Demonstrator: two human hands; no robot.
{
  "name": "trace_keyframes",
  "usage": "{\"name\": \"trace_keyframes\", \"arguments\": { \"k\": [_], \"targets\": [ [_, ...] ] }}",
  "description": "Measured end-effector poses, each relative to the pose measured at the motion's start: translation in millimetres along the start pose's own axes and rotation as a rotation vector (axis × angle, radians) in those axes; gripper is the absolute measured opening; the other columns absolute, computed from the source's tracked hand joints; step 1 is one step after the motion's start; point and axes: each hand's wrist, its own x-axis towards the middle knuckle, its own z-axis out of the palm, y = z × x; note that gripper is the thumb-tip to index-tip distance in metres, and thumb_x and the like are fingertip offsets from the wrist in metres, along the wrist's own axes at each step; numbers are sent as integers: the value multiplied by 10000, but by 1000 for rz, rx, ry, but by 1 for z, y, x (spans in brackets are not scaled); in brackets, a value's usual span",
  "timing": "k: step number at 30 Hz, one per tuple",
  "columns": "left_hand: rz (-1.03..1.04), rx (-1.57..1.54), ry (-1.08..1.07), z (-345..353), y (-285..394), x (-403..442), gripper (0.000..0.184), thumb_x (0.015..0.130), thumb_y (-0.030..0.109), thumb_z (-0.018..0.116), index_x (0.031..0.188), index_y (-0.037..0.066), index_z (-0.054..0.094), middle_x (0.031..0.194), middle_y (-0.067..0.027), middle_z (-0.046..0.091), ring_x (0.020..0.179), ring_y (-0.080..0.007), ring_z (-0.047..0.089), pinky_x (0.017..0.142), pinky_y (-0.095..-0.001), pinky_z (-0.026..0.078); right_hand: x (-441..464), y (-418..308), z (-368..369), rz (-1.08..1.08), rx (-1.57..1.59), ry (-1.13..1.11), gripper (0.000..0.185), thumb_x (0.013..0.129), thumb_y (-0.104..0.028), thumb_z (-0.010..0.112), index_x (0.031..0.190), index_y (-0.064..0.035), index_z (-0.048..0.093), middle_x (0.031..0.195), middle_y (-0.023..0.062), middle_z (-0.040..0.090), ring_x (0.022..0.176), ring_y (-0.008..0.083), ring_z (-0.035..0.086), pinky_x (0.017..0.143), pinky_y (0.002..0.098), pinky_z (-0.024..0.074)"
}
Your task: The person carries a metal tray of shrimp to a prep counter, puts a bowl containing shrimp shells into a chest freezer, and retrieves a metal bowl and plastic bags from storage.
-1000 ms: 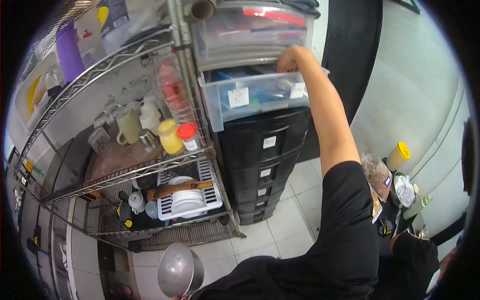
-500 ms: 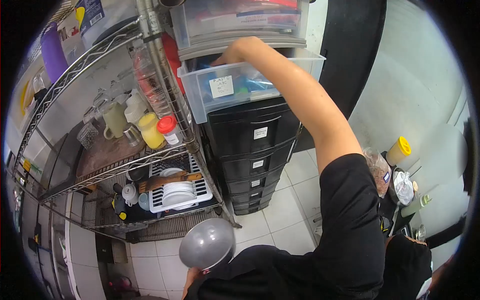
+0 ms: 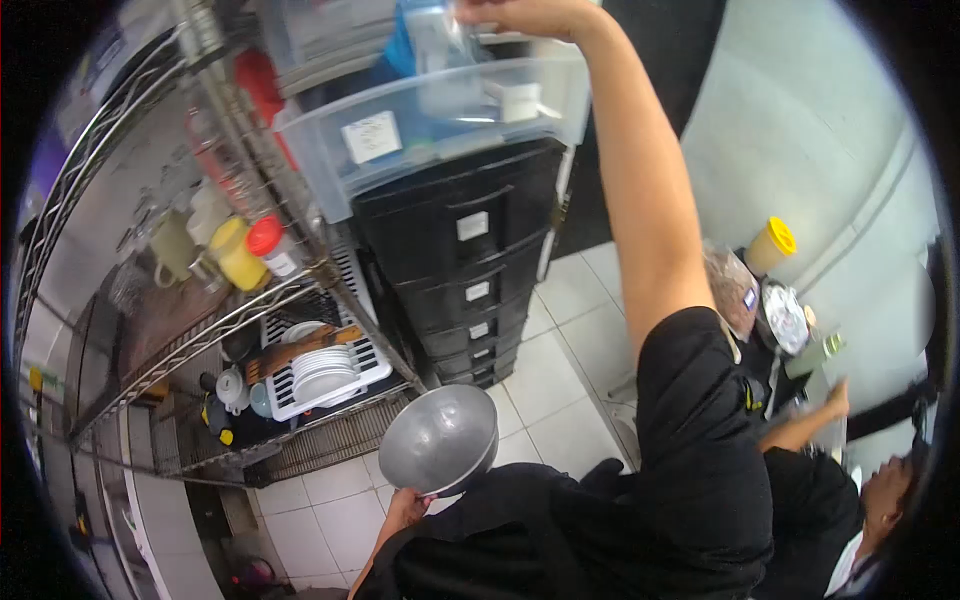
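Note:
My left hand (image 3: 406,508) grips the rim of a grey metal bowl (image 3: 438,438), tilted so its hollow inside shows. Raised at the top of the view, my right hand (image 3: 540,16) has its fingers pinched on a clear and blue plastic bag (image 3: 438,48), smeared by motion. The bag hangs over a pulled-out clear plastic drawer (image 3: 318,150) with a white label on its front. Blue and white items show through the drawer wall, too blurred to name.
Below the drawer stand stacked black drawers (image 3: 440,240). On the left, a wire shelf (image 3: 230,330) holds jars, mugs and a white rack (image 3: 375,372) of plates. At right, a co-worker (image 3: 815,510) stands by a counter with a yellow-lidded container (image 3: 772,245).
My right hand has come up out of the drawer with the plastic bag. The bowl has shifted slightly right and up in view. The co-worker's arm and head now show more.

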Motion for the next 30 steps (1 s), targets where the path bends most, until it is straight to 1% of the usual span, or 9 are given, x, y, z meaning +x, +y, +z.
{"name": "trace_keyframes", "arguments": {
  "k": [6,9,13,15,18,20,23,25,30],
  "targets": [
    [-148,185,49,44,14,13,281,820,-34,411,1097,-66,441,881,-197,604,664,-283,642,435,-251,492,-32,40,25,-119,1045,945,269,934,-222,411,1098,-42,522,967,107,580,833,199,572,740,339,477],
    [-60,592,-91,68,20,17,244,843,58,407,1019,-93,481,845,-153,611,684,-198,573,622,-301,516,-61,70,26,-123,1148,990,416,914,-319,440,1224,-44,478,1120,169,561,973,230,563,834,399,459],
    [-127,616,-106,88,32,38,304,754,-38,437,1057,-62,438,841,-180,593,591,-245,607,429,-229,484,-120,66,40,-686,1609,1176,262,897,-311,495,952,-73,589,867,88,612,808,225,599,687,384,505],
    [-121,701,-121,111,38,21,262,835,44,428,1053,-86,487,840,-153,593,654,-179,575,577,-268,502,-190,40,73,-377,1413,1295,204,915,-262,485,873,-74,553,816,83,591,755,209,593,673,378,504],
    [-104,841,-302,131,52,27,352,815,0,391,1154,-97,382,879,-197,563,640,-215,595,499,-247,504,-298,3,167,-115,1361,1114,134,888,-208,557,917,-81,588,838,77,611,737,186,600,654,335,504],
    [-100,973,-400,151,56,23,386,810,-6,381,1186,-86,351,905,-211,554,649,-230,603,483,-248,513,-361,-2,255,695,976,1163,251,871,-294,593,944,-61,652,855,74,647,786,125,589,683,300,494],
    [36,1120,-482,176,44,11,420,808,-23,364,1226,-48,335,983,-225,529,675,-283,613,449,-283,536,-455,-94,354,1299,868,774,502,942,-486,433,812,-36,614,730,7,565,700,99,466,658,284,439],
    [34,1209,-586,191,23,24,492,801,-44,350,1286,23,302,1083,-225,486,736,-320,611,454,-315,567,-532,-135,422,1454,975,786,661,895,-589,431,1083,13,629,946,106,632,879,167,554,790,299,455],
    [-15,1439,-901,242,-70,-25,643,731,-98,351,1341,76,244,1178,-241,462,901,-369,604,507,-373,593,-652,-243,502,1815,1055,1128,644,869,-629,438,907,-20,643,764,51,607,687,123,548,640,255,471]
  ]
}}
